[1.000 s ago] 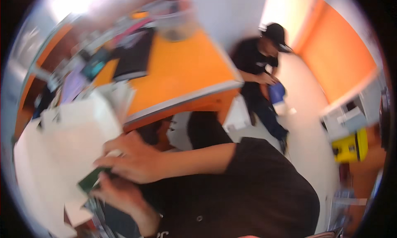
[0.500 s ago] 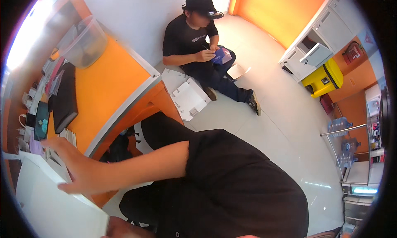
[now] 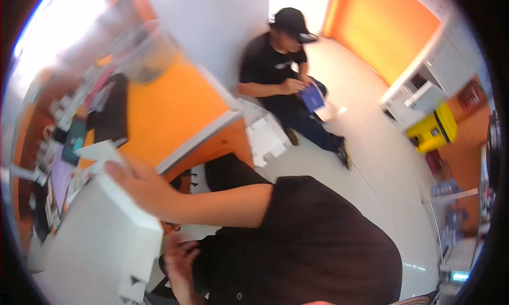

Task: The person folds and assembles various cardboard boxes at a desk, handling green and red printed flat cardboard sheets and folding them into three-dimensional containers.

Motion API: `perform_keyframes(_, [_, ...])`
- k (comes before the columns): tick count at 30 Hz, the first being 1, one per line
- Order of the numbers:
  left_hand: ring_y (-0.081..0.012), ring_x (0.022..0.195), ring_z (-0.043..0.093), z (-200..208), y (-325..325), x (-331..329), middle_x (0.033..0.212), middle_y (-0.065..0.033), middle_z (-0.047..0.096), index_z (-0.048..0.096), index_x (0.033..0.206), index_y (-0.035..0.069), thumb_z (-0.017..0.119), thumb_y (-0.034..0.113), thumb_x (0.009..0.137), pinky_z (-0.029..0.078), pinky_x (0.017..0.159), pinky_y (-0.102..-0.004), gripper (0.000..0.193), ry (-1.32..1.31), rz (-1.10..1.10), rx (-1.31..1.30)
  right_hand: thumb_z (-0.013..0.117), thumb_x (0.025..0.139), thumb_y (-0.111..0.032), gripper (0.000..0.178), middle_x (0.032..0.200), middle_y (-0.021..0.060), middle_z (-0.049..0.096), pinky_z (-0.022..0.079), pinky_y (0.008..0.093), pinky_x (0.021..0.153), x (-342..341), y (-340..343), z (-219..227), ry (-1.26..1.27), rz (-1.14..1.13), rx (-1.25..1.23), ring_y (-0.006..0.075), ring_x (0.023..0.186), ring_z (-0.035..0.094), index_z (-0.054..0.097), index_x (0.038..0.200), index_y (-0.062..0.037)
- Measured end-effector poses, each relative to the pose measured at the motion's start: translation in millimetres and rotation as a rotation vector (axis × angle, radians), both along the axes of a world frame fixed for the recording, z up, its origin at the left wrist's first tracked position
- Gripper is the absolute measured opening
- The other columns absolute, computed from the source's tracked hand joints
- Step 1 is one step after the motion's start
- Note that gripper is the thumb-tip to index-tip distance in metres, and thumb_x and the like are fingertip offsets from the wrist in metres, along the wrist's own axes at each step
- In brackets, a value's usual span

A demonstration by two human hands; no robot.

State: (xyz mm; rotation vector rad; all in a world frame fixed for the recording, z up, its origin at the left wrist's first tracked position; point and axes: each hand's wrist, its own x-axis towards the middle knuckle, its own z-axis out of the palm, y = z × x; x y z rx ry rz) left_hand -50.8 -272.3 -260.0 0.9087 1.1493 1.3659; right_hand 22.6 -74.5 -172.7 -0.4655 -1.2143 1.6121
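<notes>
White board makes up the big carton (image 3: 101,241) that fills the lower left of my head view, just in front of the orange tabletop (image 3: 175,119). My right hand (image 3: 140,188) reaches across to its upper edge and grips the board there, beside a raised white flap (image 3: 101,150). I cannot tell what bears the carton from below. My left hand (image 3: 179,260) is near the carton's lower right edge, palm turned partly up, fingers loosely parted and bent, with nothing visible in them; a touch between the two I cannot make out. Small dark notches show along that edge.

On the tabletop, a clear plastic tub (image 3: 146,55) stands toward the far end, with a dark flat case (image 3: 110,109) nearer me and a blurred row of small items along the left. Past the tabletop's corner, a co-worker (image 3: 270,63) in a black cap sits on the pale floor (image 3: 371,220), holding a blue box (image 3: 313,98). A cut white board (image 3: 269,140) lies close by, and a yellow bin (image 3: 435,129) stands below white cabinets (image 3: 458,61).
</notes>
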Motion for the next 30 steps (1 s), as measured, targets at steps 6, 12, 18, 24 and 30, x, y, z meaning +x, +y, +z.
perform_keyframes(6, [-0.0278, 0.103, 0.057, 68.3, -15.2, 16.6, 0.119, -0.0171, 0.054, 0.037, 0.135, 0.003, 0.06, 0.042, 0.089, 0.046, 0.091, -0.0402, 0.065, -0.003, -0.263, 0.025, 0.051, 0.099, -0.028, 0.034, 0.099, 0.0075, 0.062, 0.047, 0.0281, 0.079, -8.0, -3.1, -3.9, 0.238, 0.173, -0.157, 0.0136, 0.088, 0.056, 0.059, 0.113, 0.001])
perform_keyframes(12, [-0.032, 0.104, 0.055, 97.3, -10.5, 20.5, 0.122, -0.0152, 0.051, 0.042, 0.13, 0.005, 0.063, 0.06, 0.08, 0.048, 0.085, -0.0439, 0.077, -0.45, 0.385, 0.635, 0.058, 0.085, -0.002, 0.032, 0.12, 0.0156, 0.061, 0.048, 0.0361, 0.092, -1.2, -26.9, 10.6, 0.254, 0.288, 0.822, 0.027, 0.108, 0.061, 0.06, 0.118, -0.0034])
perform_keyframes(18, [-0.028, 0.124, 0.049, 99.5, -37.8, 24.3, 0.133, -0.0157, 0.05, 0.042, 0.135, 0.005, 0.057, 0.031, 0.089, 0.041, 0.103, -0.0447, 0.054, -0.503, 0.69, 0.493, 0.065, 0.076, -0.001, 0.037, 0.123, 0.0167, 0.061, 0.051, 0.0423, 0.091, 0.0, -42.0, 15.0, 0.322, 0.289, 1.299, 0.0334, 0.11, 0.061, 0.062, 0.113, -0.0066])
perform_keyframes(24, [-0.0276, 0.125, 0.047, 78.9, -25.6, 45.2, 0.131, -0.0129, 0.05, 0.041, 0.134, 0.004, 0.059, 0.015, 0.087, 0.035, 0.108, -0.0457, 0.052, -0.111, 0.839, 0.744, 0.073, 0.079, -0.014, 0.027, 0.117, 0.0223, 0.062, 0.053, 0.0475, 0.088, -8.1, -44.2, 4.8, 0.432, 0.304, 1.025, 0.0411, 0.106, 0.062, 0.062, 0.102, -0.006])
perform_keyframes(30, [-0.028, 0.121, 0.05, 69.3, -11.0, 41.2, 0.13, -0.0137, 0.05, 0.039, 0.132, 0.004, 0.058, 0.004, 0.089, 0.038, 0.105, -0.0463, 0.047, 0.144, 0.966, 0.806, 0.071, 0.072, -0.009, 0.033, 0.128, 0.0108, 0.058, 0.053, 0.0372, 0.091, 3.7, -27.6, 10.4, 0.338, 0.009, 1.439, 0.0291, 0.111, 0.062, 0.068, 0.104, -0.0199])
